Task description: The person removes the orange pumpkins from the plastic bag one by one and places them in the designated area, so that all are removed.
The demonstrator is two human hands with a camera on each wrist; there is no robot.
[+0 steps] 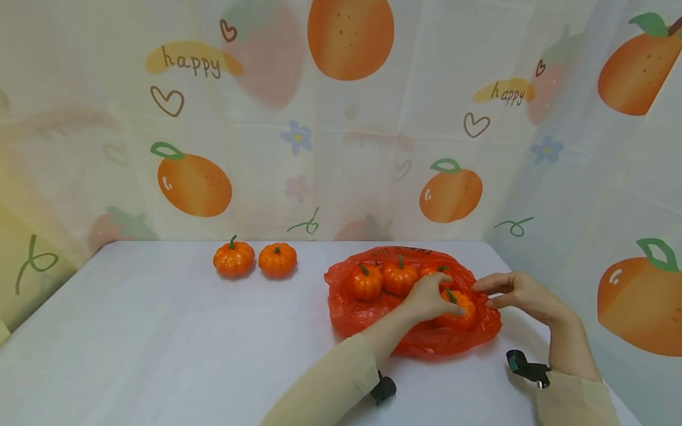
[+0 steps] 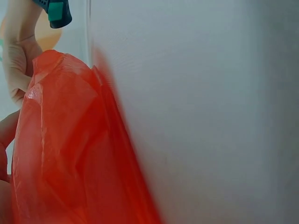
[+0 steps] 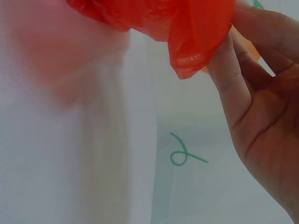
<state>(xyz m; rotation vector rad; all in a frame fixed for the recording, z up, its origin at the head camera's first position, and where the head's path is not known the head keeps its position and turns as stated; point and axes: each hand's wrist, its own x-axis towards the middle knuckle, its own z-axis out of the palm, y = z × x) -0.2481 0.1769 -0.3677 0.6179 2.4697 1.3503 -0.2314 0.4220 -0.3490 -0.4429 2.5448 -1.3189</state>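
A red plastic bag [image 1: 367,325] lies spread open on the table's right side. Three small orange pumpkins, a left one [image 1: 367,284], a middle one [image 1: 401,279] and a back right one [image 1: 433,270], sit in it. My left hand [image 1: 426,299] reaches over the bag and grips a fourth pumpkin [image 1: 465,315] at the front right, thumb and fingers around its top. At the bag's right edge, my right hand [image 1: 524,294] pinches the plastic between thumb and fingers. In the left wrist view the bag [image 2: 70,140] hides most of the left hand.
Two more orange pumpkins, a left one [image 1: 234,261] and a right one [image 1: 277,261], stand on the white table [image 1: 160,337] near its back edge. A fruit-print curtain [image 1: 346,160] hangs behind the table and along its right side.
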